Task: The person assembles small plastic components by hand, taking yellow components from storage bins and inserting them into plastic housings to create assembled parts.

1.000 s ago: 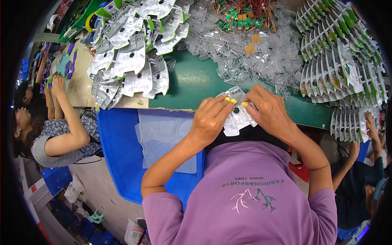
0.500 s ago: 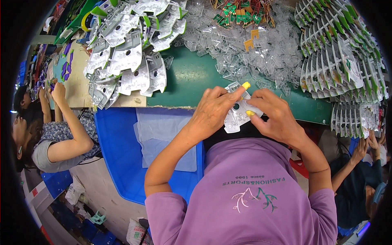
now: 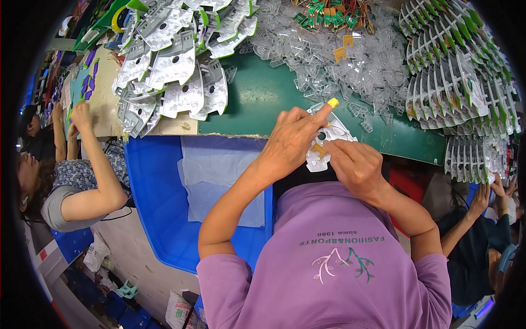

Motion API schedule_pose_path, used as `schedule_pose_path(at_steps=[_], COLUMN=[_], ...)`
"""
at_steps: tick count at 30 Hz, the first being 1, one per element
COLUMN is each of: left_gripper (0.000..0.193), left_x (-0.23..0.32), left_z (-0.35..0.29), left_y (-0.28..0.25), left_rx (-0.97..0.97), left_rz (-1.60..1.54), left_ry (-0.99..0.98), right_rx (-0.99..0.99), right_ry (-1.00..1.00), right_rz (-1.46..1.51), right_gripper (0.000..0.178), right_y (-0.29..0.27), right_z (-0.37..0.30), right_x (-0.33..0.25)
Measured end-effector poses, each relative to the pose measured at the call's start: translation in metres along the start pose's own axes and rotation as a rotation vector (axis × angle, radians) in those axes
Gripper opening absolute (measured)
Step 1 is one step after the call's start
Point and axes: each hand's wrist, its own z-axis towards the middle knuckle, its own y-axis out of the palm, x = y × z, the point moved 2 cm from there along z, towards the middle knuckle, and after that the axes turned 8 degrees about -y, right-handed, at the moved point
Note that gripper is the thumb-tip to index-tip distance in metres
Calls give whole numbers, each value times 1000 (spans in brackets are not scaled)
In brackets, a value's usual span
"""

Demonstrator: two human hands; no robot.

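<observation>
A white plastic shell (image 3: 342, 131) with a round hole and thin wires is held over the table's front edge by my left hand (image 3: 293, 143). That hand is closed round the shell's left side; one finger, with a yellow cover on its tip, points away from me. My right hand (image 3: 359, 167) is over the shell's near right part, its fingers curled and pressed together. Right beside those fingertips an amber flat piece (image 3: 318, 149) lies against the shell. Whatever the right fingertips pinch is hidden.
Stacked white-and-green shells (image 3: 174, 63) stand at left, more grey-and-green ones (image 3: 446, 88) at right. Between them, clear plastic pieces (image 3: 323, 60) and green circuit boards (image 3: 329, 16) cover the green table (image 3: 257, 93). A blue bin (image 3: 156, 203) is below. Co-workers sit on both sides.
The shell and both hands have moved slightly away from me and right. My right fingers, spread before, have curled together over the shell. The amber piece on it now shows clearly.
</observation>
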Motion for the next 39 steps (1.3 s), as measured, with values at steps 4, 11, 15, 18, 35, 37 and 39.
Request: schedule_pose_path(at_steps=[4, 11, 15, 18, 35, 37, 39], left_gripper=[70, 71, 72, 73, 43, 41, 40], left_x=[-3, 0, -5, -6, 20, 28, 36], left_z=[-1, 0, -2, -2, 12, 24, 32], left_y=[1, 0, 1, -2, -28, -27, -21], left_rx=[-5, 1, -9, -31, 192, 243, 203], left_rz=[-18, -29, -22, -32, -78, -134, -131], left_ry=[-3, -4, 4, -4, -71, -22, -7], right_rx=[51, 154, 117, 45, 262, 340, 406], right_ry=[45, 119, 103, 106, 548, 517, 627], right_rz=[62, 192, 79, 133, 493, 208, -103], right_gripper=[31, 21, 21, 24, 27, 30, 27], right_y=[1, 3, 7, 0, -46, -101, -168], right_z=[0, -6, 1, 5, -66, -100, -123], right_x=[0, 9, 1, -2, 34, 35, 31])
